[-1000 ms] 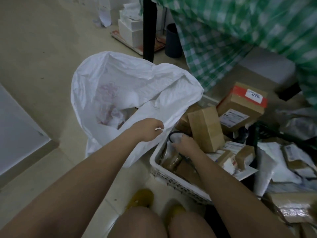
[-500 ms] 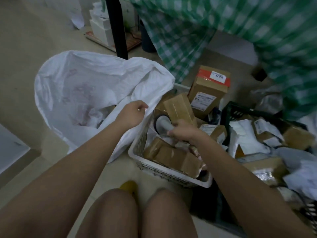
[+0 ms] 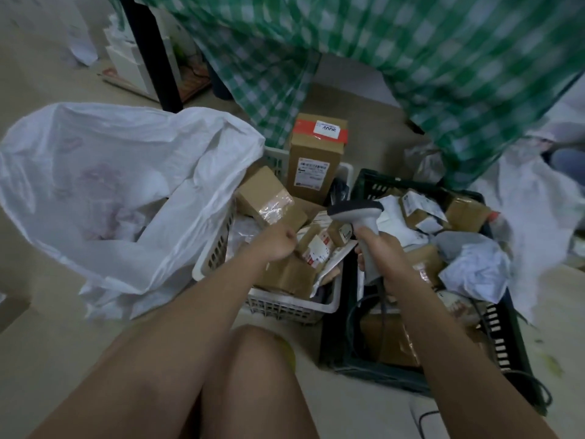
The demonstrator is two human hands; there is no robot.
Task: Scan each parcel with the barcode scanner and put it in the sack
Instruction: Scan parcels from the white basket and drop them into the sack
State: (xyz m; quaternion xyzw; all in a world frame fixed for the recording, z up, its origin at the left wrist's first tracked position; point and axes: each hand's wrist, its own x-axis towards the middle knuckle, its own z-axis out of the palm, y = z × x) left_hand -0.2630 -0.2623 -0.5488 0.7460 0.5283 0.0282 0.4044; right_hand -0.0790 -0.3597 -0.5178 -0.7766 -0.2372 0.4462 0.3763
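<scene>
While gripped, barcode scanner (image 3: 354, 213) above right hand (image 3: 378, 248)

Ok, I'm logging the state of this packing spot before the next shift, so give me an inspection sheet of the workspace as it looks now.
Surface: beige tiled floor; the person sits low, knees in view.
Job's things: white sack open at left; barcode scanner raised; white basket and dark crate full of parcels; tall box upright at the basket's back.
Clutter: crumpled white mailers on the crate.
Hands: right hand grips the scanner handle; left hand curled among the basket's parcels, hold unclear.
Cables: scanner cable drops into the crate.
Surroundings: green checked cloth, black post.
</scene>
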